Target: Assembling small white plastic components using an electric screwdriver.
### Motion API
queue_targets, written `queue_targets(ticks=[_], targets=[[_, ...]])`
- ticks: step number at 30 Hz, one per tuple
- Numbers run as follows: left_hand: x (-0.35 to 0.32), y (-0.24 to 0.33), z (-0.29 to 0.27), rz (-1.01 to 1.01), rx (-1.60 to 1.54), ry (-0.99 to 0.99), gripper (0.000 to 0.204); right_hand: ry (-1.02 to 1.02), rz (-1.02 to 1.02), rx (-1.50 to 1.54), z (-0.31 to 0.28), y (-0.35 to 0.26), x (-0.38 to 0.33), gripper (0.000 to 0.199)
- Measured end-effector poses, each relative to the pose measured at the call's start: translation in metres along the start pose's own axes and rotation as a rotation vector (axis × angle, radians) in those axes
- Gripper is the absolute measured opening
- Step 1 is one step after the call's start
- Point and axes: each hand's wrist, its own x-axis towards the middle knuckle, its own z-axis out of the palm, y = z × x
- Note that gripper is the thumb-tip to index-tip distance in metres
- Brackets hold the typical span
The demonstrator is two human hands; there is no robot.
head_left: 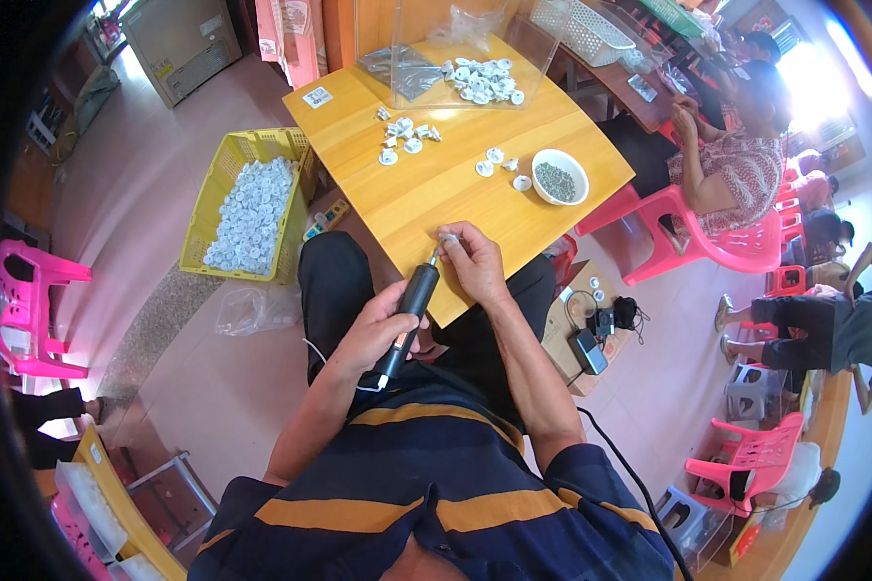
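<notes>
Head cam obs., frame ctr.: L hand wrapped round black driver; R hand pinches small white part at/near its tip (contact too small to confirm). I judge step = fastening; next calls for part steady, driver in line. Open wood of tabletop up-left of hands; bowl upper right, loose pieces above. Near corner juts betw. thighs, tight.

Navy short-sleeved shirt, mustard stripes, black trousers.
Wide mustard stripes run across the torso and onto the sleeves; sleeves loose, neckline open; trousers plain.
</notes>
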Motion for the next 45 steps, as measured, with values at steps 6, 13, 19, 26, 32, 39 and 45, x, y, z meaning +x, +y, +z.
queue_targets(ticks=[6, 13, 19, 26, 32, 39, 45], targets=[[-0.002, 0.003, 0.0, 0.012, 0.021, -0.004, 0.056, -0.003, 0.0, 0.015, 0.001, 0.0, -0.001, 0.013], [-0.001, 0.001, -0.002, -0.008, -0.07, -0.042, 0.056, -0.008, -0.008, 0.049, 0.001, 0.001, 0.0, 0.013], [0.0, 0.0, -0.007, -0.037, -0.209, -0.094, 0.05, -0.005, 0.032, 0.174, 0.002, 0.0, -0.001, 0.013], [-0.006, 0.007, -0.006, 0.024, -0.182, -0.047, 0.056, 0.06, 0.116, 0.4, -0.001, -0.009, 0.005, 0.012], [-0.004, 0.016, -0.005, 0.14, -0.139, 0.077, 0.059, 0.159, 0.031, -0.112, 0.002, -0.013, 0.033, 0.007], [-0.006, 0.018, -0.002, 0.159, -0.08, 0.149, 0.058, 0.192, -0.32, -0.841, 0.027, -0.012, 0.078, 0.012], [-0.01, 0.019, -0.004, 0.165, -0.06, 0.204, 0.057, 0.262, -0.397, -0.865, 0.04, -0.029, 0.101, 0.024]])
